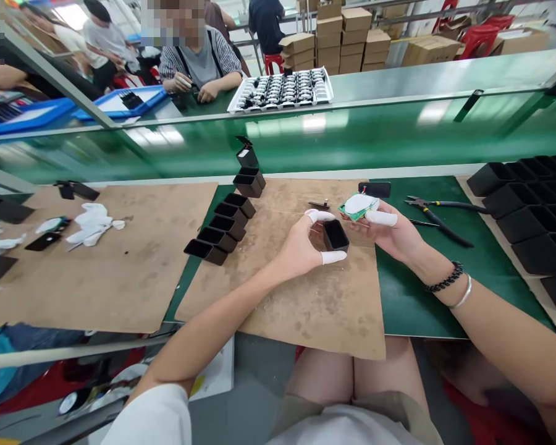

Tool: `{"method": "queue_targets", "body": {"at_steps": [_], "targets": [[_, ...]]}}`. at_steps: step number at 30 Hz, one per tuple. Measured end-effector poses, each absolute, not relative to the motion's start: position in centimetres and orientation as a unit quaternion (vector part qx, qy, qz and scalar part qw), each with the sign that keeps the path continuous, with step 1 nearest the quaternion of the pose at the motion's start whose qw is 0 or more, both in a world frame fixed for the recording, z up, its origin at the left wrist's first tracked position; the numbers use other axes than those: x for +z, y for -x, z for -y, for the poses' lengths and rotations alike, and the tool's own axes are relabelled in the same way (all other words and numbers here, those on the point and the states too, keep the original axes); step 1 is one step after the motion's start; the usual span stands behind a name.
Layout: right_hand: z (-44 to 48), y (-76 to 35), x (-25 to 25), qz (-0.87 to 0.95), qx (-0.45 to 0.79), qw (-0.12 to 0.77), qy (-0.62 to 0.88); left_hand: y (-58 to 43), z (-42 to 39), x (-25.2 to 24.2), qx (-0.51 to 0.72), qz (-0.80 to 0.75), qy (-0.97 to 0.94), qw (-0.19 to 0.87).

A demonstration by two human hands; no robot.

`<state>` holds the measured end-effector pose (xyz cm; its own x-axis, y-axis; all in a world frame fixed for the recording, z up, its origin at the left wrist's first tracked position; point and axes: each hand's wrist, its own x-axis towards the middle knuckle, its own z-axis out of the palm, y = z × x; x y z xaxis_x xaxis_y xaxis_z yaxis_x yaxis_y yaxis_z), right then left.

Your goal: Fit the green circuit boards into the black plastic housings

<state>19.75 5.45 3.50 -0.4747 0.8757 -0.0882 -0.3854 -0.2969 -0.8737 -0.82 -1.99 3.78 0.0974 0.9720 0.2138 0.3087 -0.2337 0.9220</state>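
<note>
My left hand (304,246), with white finger cots on thumb and finger, is closed around an open black plastic box (336,237) above the brown cardboard sheet (282,303). In my right hand (388,232), also wearing a white finger cot, is a green circuit board (351,213) with a white pad (359,203) on top. A small black panel (374,190) lies just behind the board, with a bit of red wire at its edge. Another small dark part (319,205) rests on the cardboard beyond the box.
Several black boxes (227,220) stand in a slanting row at the left. Cutting pliers (438,210) lie on the green mat at right, near many stacked black boxes (532,216). Behind a green barrier (375,133), a person (201,62) sits by a white tray (327,93).
</note>
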Motion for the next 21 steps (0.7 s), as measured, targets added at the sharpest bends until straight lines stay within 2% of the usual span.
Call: {"method": "queue_targets", "body": {"at_steps": [4, 9, 11, 15, 21], "targets": [[-5.2, -19.9, 3.9, 0.445, 0.725, 0.437, 0.293, 0.7, 2.1, 3.7, 0.385, -0.511, -0.716, 0.279], [-5.7, -19.9, 3.6, 0.405, 0.739, 0.442, 0.308, -0.7, 3.0, 4.2, 0.245, -0.660, -0.691, 0.165], [-6.0, -19.8, 3.3, 0.391, 0.745, 0.441, 0.314, -1.0, 3.5, 4.6, 0.207, -0.682, -0.672, 0.201], [-6.2, -19.7, 3.0, 0.393, 0.740, 0.444, 0.319, -0.1, 3.9, 5.2, 0.180, -0.603, -0.656, 0.418], [-5.6, -19.5, 3.4, 0.432, 0.719, 0.442, 0.318, 0.7, 2.7, 3.4, 0.306, -0.527, -0.682, 0.405]]}}
